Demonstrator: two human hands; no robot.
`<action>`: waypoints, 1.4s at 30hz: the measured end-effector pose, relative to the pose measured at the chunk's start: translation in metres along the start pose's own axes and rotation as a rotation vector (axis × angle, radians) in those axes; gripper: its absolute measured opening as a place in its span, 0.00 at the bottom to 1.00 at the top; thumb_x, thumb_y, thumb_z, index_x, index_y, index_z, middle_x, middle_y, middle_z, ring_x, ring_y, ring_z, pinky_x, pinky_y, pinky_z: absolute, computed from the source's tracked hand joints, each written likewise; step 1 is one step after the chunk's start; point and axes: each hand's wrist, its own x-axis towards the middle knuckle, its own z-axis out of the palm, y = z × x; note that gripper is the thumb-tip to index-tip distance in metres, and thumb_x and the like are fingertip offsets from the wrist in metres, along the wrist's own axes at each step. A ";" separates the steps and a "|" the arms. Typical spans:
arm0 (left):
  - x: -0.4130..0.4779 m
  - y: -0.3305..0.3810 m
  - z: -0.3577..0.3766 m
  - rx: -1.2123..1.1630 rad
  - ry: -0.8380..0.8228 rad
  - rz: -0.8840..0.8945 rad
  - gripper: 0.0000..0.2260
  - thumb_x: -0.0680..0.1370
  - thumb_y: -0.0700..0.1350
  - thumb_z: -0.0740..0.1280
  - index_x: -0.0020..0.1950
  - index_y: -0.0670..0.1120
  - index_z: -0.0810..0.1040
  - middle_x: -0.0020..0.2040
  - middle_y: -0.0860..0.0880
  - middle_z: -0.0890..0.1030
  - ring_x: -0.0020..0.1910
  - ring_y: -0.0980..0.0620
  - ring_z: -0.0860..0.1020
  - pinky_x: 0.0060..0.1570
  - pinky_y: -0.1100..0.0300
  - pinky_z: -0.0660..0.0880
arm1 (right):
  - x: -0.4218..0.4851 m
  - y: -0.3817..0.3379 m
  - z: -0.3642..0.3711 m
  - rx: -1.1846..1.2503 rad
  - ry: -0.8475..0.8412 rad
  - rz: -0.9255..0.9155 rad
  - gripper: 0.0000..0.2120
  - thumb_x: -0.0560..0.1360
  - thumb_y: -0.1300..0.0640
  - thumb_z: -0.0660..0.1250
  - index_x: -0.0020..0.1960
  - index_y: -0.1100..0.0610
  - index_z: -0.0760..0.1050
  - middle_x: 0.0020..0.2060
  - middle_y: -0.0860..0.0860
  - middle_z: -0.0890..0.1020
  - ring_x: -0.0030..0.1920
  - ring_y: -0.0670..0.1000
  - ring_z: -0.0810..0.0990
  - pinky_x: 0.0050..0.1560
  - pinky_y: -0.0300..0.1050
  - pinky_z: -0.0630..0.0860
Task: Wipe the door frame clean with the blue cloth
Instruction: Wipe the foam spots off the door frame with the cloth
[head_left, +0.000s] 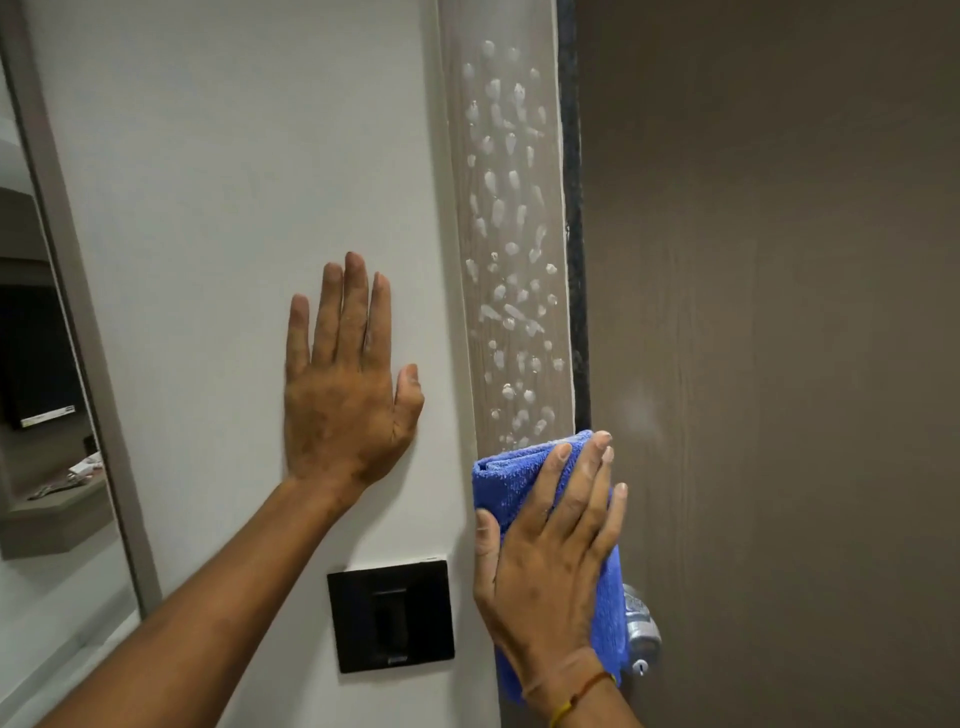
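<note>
The door frame (511, 234) is a long pale strip that runs up and down, leaning a little to the left at the top. It sits between the white wall (218, 156) and the brown door (779, 312). Lots of small white wet spots (506, 208) cover it from near the top down to the cloth.

The blue cloth (506, 483) is folded into a long shape. Its long side goes up and down, the same way as the frame. It lies flat on the low part of the frame.

The right hand (550, 566) presses flat on the cloth with its fingers spread and pointing up. The left hand (348, 384) is open and flat on the wall, fingers pointing up, holding nothing. The two hands are apart.

A black switch plate (392, 616) is on the wall below the left hand. A shiny door knob (641, 631) peeks out beside the cloth.
</note>
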 end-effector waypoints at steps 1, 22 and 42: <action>0.000 0.000 0.000 -0.001 0.001 -0.001 0.32 0.75 0.50 0.53 0.76 0.41 0.47 0.77 0.38 0.52 0.77 0.46 0.46 0.75 0.45 0.46 | 0.001 0.000 0.002 0.005 0.011 -0.013 0.37 0.78 0.41 0.43 0.75 0.66 0.42 0.74 0.68 0.52 0.74 0.67 0.52 0.71 0.66 0.55; 0.001 0.001 -0.002 0.012 -0.014 -0.002 0.32 0.75 0.52 0.52 0.76 0.40 0.47 0.77 0.40 0.49 0.77 0.44 0.47 0.74 0.44 0.46 | 0.078 -0.030 -0.026 0.060 0.108 -0.019 0.36 0.77 0.42 0.48 0.75 0.67 0.48 0.74 0.69 0.55 0.75 0.66 0.54 0.70 0.65 0.63; 0.057 0.010 -0.019 -0.117 0.079 -0.138 0.29 0.76 0.46 0.51 0.75 0.37 0.52 0.76 0.38 0.54 0.76 0.45 0.50 0.75 0.48 0.50 | 0.117 -0.041 -0.043 0.035 0.110 -0.069 0.38 0.76 0.40 0.50 0.75 0.66 0.51 0.74 0.69 0.57 0.74 0.68 0.57 0.69 0.65 0.65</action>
